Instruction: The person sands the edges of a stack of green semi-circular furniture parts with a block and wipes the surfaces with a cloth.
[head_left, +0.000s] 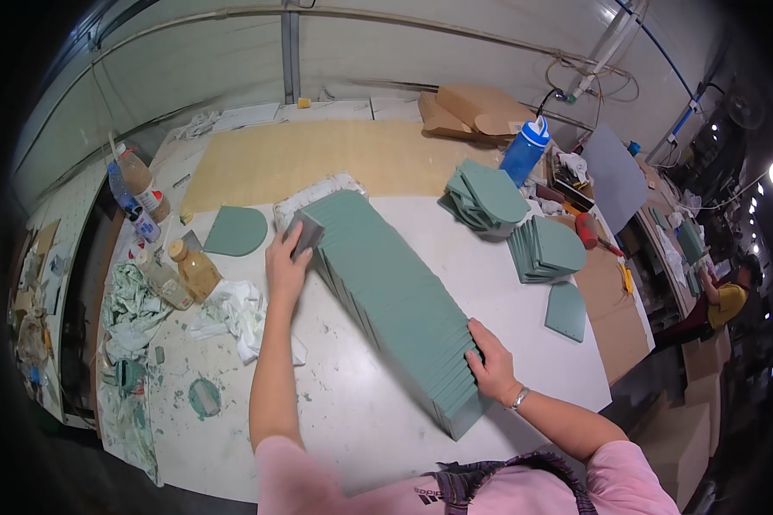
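Observation:
A long row of thin green panels [386, 296], standing on edge and leaning together, runs slantwise across the white table. At its far left end my left hand [285, 266] is closed round a grey block, which looks like a sanding block [308, 233], and holds it against the panels' edges. My right hand [492, 365] lies on the near right side of the row, thumb and fingers apart, with nothing gripped in it. A white, stained pad [345, 181] shows beyond the far end of the row.
Left are a loose green panel [237, 230], bottles [197, 269], and crumpled white cloth [236, 313]. Two panel stacks [548, 249] [488, 196] and a single panel [565, 312] lie right, near a blue bottle [525, 153] and red-headed mallet [586, 230]. Another person [728, 302] works far right.

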